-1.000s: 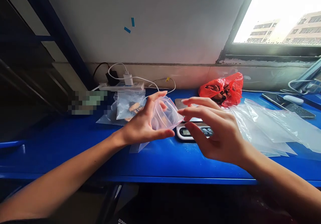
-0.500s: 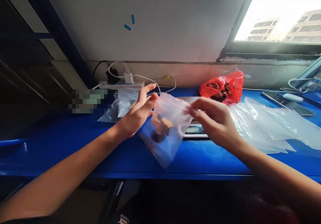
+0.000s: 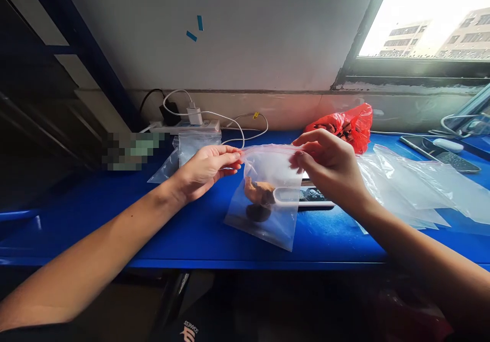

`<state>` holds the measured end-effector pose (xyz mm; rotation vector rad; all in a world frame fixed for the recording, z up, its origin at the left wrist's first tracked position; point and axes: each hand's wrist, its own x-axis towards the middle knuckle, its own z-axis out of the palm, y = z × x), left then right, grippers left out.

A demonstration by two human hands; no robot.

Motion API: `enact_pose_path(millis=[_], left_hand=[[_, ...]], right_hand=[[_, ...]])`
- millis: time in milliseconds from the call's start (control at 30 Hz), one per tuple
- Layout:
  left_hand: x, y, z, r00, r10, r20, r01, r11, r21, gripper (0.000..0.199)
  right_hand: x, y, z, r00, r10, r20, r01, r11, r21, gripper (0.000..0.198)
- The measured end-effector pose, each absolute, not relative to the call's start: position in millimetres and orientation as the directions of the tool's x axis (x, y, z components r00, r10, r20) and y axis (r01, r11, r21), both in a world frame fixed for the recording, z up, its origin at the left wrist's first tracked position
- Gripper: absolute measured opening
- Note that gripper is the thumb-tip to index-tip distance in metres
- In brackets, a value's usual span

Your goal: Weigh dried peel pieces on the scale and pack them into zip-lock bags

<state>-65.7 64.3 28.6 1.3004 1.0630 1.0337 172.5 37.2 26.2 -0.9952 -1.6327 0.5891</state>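
Note:
A clear zip bag point(image 3: 275, 229) hangs upright between my hands, its pinkish zip strip stretched along the top. Inside it I see brown and orange-tan pieces point(image 3: 261, 193); their kind is not plain. My left hand point(image 3: 209, 171) pinches the bag's upper left corner between thumb and fingers. At the upper right, my right hand point(image 3: 327, 161) is closed on the zip edge, its fingers bent. Behind the bag lies a white digital scale point(image 3: 314, 199), partly hidden by the bag and my right hand.
A red plastic bag point(image 3: 360, 122) of dark brown pieces stands by the wall. Flat zip bags point(image 3: 417, 184) lie at right, more bags point(image 3: 191, 145) at left. A phone point(image 3: 436, 153), a white mouse-like object point(image 3: 447, 145) and a power strip point(image 3: 206, 126) line the back of the blue table point(image 3: 164, 235).
My left hand has gone from spread fingers to a pinch on the bag's left corner. The bag has swung rightward, its top now pulled straight between both hands.

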Motion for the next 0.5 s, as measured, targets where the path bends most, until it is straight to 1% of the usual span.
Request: enact_pose_path(millis=[67,200,267,333,400,467,500], left_hand=[[-67,66,27,0.241,0.970,-0.022,0.074,0.004,0.997,0.025],[-68,69,21,0.322,0.947,0.015,0.204,-0.085,0.975,0.031],[-68,70,20,0.308,0.950,0.054,0.249,-0.135,0.959,0.032],[-66,68,20,0.235,0.964,0.122,0.282,-0.188,0.941,0.029],[-64,63,20,0.159,0.953,0.258,0.398,-0.301,0.867,0.023],[-60,57,21,0.166,0.892,0.420,0.556,-0.436,0.708,0.014],[-58,53,21,0.203,0.851,0.484,0.614,-0.495,0.615,0.012]], right_hand=[[171,37,25,-0.079,0.836,0.544,0.336,0.536,-0.775,0.010],[171,37,22,-0.124,0.829,0.545,0.380,0.547,-0.746,0.012],[172,38,21,-0.145,0.809,0.570,0.445,0.568,-0.693,0.014],[174,41,18,-0.189,0.759,0.623,0.568,0.601,-0.562,0.017],[174,43,15,-0.267,0.690,0.672,0.693,0.622,-0.364,0.023],[172,42,13,-0.341,0.633,0.695,0.753,0.626,-0.200,0.027],[170,40,12,-0.368,0.615,0.697,0.759,0.632,-0.156,0.028]])
